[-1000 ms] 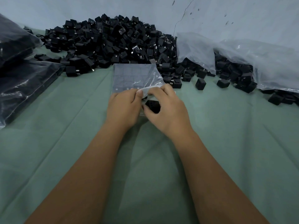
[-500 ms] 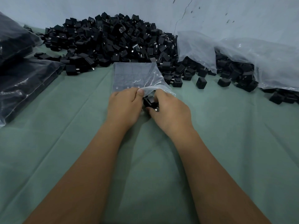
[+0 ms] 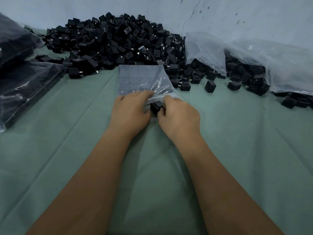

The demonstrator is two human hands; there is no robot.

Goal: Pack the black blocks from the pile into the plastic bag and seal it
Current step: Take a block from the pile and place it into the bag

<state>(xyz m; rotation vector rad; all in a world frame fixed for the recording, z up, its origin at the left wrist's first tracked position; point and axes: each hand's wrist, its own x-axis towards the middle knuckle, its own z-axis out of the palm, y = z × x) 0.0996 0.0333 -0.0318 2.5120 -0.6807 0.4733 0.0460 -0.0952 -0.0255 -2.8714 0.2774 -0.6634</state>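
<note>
A clear plastic bag (image 3: 140, 78) lies flat on the green cloth, rows of black blocks showing through it. Its open mouth faces me. My left hand (image 3: 129, 111) pinches the bag's upper lip and lifts it. My right hand (image 3: 177, 116) grips a black block (image 3: 155, 106) right at the mouth, partly under the raised film. Behind the bag rises the big pile of loose black blocks (image 3: 110, 41).
Filled dark bags (image 3: 22, 78) are stacked at the left. A large clear bag (image 3: 271, 61) spilling blocks lies at the right, with stray blocks (image 3: 210, 85) on the cloth near it. A pale wall (image 3: 237, 14) closes the back. Green cloth (image 3: 67, 150) spreads toward me.
My right hand has brought the block from under its palm up to the bag's mouth. My left hand has lifted the lip higher, so the film bulges on the right.
</note>
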